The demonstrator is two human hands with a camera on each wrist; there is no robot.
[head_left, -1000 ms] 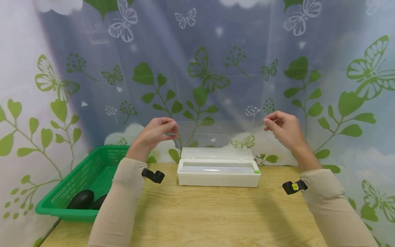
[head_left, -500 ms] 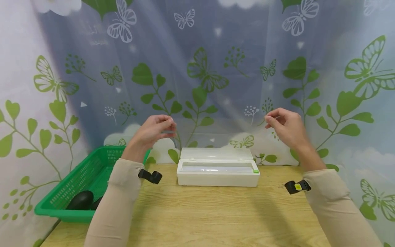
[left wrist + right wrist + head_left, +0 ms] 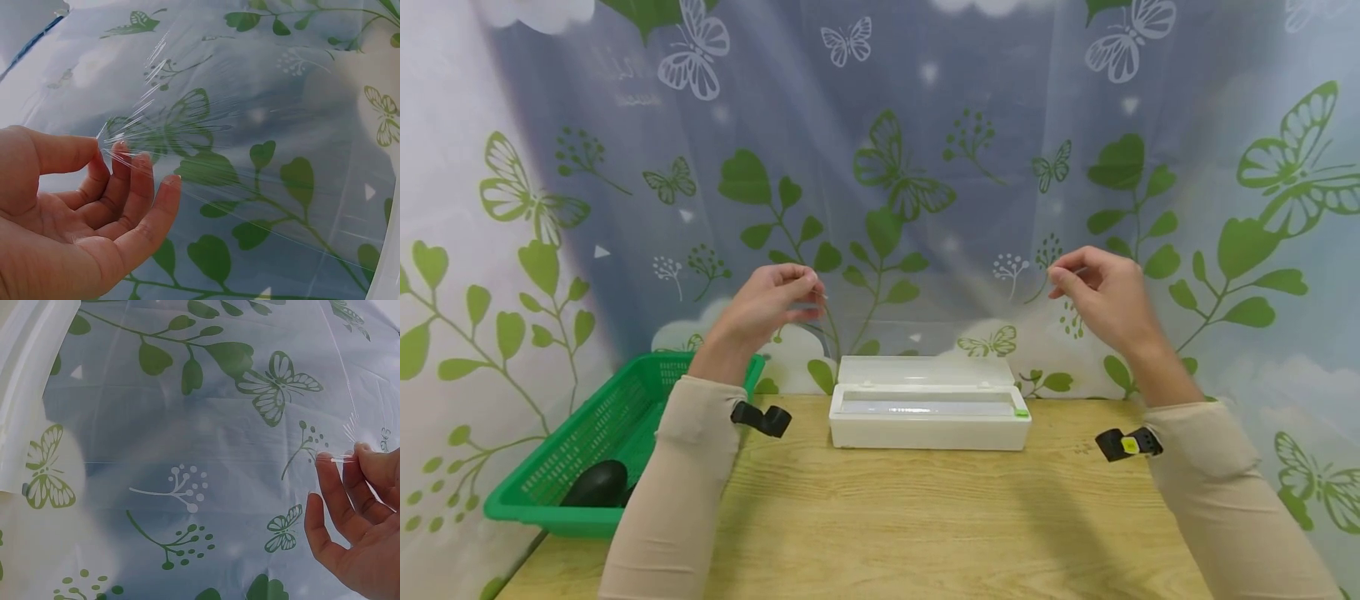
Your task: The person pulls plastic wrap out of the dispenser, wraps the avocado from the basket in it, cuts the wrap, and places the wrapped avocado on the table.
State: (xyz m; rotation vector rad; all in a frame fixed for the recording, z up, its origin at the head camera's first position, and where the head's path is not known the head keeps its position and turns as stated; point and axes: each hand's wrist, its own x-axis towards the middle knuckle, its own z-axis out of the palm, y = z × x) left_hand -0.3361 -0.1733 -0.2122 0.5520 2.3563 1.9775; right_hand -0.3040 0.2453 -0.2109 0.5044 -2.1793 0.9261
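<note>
Between my two raised hands stretches a sheet of clear cling film (image 3: 147, 128), nearly invisible in the head view. Thumb and fingertips of my left hand (image 3: 775, 300) pinch one corner, and creases fan out from that grip in the left wrist view. My right hand (image 3: 1105, 292) pinches the opposite corner; in the right wrist view a small gathered bit of film shows between thumb and index finger. Below the hands, a white cling film dispenser (image 3: 928, 433) stands on the table with its lid (image 3: 925, 369) raised. Inside lies a film roll (image 3: 917, 407).
At the left, a green plastic basket (image 3: 561, 518) holds dark, smooth oval objects (image 3: 597, 483), partly hidden by my left arm. A green slider (image 3: 1021, 413) sits at the dispenser's right end. Behind the wooden table (image 3: 880, 517) hangs a patterned curtain (image 3: 917, 250).
Both hands have risen a little and moved slightly apart, still pinching the film. The dispenser and basket have stayed in place.
</note>
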